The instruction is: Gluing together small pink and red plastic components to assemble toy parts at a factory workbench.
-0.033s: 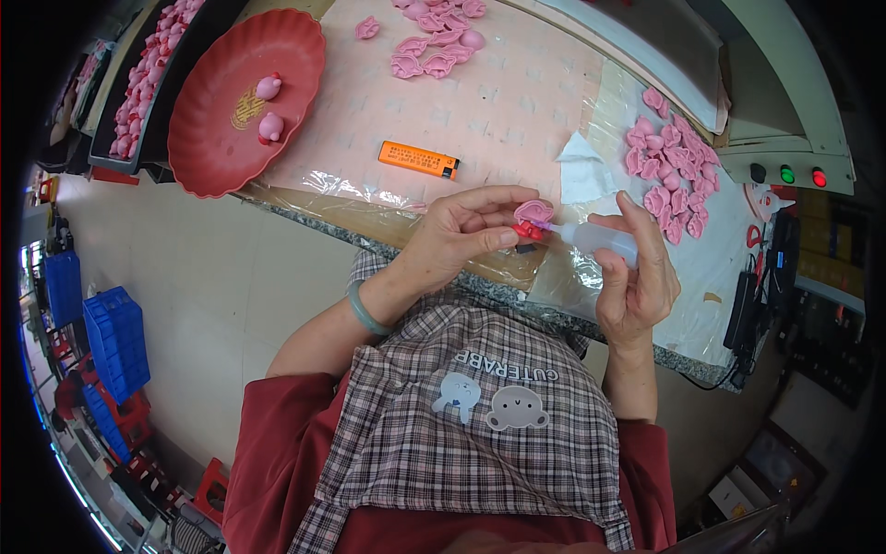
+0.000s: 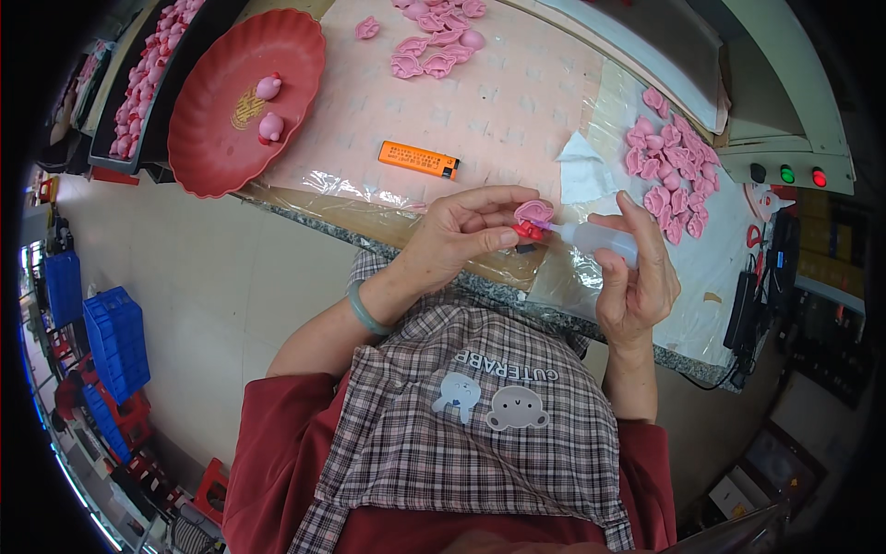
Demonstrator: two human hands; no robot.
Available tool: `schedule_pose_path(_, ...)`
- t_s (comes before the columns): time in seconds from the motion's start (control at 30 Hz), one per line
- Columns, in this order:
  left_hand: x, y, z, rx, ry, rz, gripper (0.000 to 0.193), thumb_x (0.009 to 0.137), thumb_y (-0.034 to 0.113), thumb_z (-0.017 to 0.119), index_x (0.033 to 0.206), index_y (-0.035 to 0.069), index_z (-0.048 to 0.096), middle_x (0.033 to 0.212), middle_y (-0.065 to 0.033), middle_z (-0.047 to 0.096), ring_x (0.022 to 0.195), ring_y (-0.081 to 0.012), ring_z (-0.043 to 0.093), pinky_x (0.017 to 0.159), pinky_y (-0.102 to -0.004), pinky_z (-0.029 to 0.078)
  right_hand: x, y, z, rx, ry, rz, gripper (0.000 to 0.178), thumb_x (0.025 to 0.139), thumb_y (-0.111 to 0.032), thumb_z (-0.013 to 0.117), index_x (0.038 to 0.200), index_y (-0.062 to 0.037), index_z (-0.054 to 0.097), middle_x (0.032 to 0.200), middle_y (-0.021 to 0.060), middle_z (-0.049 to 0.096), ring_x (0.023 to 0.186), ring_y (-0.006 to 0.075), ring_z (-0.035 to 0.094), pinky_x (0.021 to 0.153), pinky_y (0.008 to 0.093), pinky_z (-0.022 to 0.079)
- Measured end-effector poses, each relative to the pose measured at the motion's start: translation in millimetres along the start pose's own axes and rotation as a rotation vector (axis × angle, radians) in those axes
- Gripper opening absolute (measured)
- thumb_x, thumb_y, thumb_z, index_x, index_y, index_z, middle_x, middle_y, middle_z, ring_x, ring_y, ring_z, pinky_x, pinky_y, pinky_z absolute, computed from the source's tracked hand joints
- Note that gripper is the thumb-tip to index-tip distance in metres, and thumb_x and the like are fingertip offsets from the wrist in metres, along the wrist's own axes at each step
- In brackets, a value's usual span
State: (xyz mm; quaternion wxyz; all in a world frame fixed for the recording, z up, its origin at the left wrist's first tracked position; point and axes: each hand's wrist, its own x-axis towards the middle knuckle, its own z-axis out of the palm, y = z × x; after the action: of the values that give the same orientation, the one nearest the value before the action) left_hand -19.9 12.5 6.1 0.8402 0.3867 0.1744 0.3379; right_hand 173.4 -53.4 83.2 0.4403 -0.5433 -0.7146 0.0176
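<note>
My left hand (image 2: 448, 235) pinches a small pink figure piece (image 2: 534, 211) with a ruffled edge and a bright red part (image 2: 527, 231) below it. In my right hand (image 2: 641, 277) is a translucent squeeze bottle (image 2: 604, 242), held on its side between thumb and fingers. Its narrow purple nozzle (image 2: 543, 225) points left and meets the piece beside the red part; whether any liquid comes out is too small to tell. Both hands hover over the table's front edge. An orange lighter (image 2: 411, 159) lies on the table beyond my left hand.
Pink ruffled pieces lie in a far group (image 2: 438, 55) and a right-hand heap (image 2: 669, 162). A white tissue (image 2: 583, 171) lies near the bottle. At left, a red scalloped plate (image 2: 208, 115) holds two pink figures, beside a black tray (image 2: 159, 125) of many more. Machine buttons (image 2: 787, 174) are at right.
</note>
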Motion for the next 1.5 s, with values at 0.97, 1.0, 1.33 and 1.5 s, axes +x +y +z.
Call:
schedule_pose_path(0.97,0.2,1.3,-0.5,0.0,0.001,-0.041,0.046,0.09,0.005,0.063,0.133,-0.006,0.048,0.129,-0.0201,0.057,0.119,-0.0258,0.057,0.103,-0.0366,0.046,0.6,2.9,1.9,0.042,0.027,0.02,0.042,0.09,-0.02,0.065,0.122,0.0046,0.058,0.086,0.0161,0.068,0.073,0.0238,0.067,0.064,0.0298,0.052)
schedule_pose_path(1.0,0.3,1.5,-0.3,0.0,0.001,-0.041,0.046,0.09,0.005,0.063,0.133,-0.006,0.048,0.129,-0.0201,0.057,0.119,-0.0258,0.057,0.103,-0.0366,0.046,0.6,2.6,1.9,0.042,0.027,0.02,0.042,0.09,-0.02,0.065,0.122,0.0046,0.058,0.086,0.0161,0.068,0.073,0.0238,0.067,0.064,0.0298,0.052)
schedule_pose_path(1.33,0.0,1.5,-0.4,0.008,0.001,-0.049,0.046,0.09,0.005,0.063,0.132,-0.006,0.049,0.128,-0.0196,0.057,0.118,-0.0251,0.058,0.103,-0.0359,0.047,-0.4,3.2,2.8,0.049,0.015,0.023,0.042,0.09,-0.021,0.066,0.122,0.0046,0.058,0.084,0.0155,0.068,0.073,0.0239,0.067,0.064,0.0294,0.052)
schedule_pose_path(1.5,-0.4,0.0,-1.0,0.004,-0.002,-0.049,0.046,0.09,0.006,0.064,0.132,-0.006,0.049,0.128,-0.0196,0.058,0.117,-0.0252,0.059,0.103,-0.0357,0.047,-2.7,4.8,2.4,0.063,0.035,0.044,0.042,0.09,-0.022,0.065,0.122,0.0045,0.058,0.085,0.0158,0.068,0.073,0.0238,0.068,0.064,0.0299,0.052)
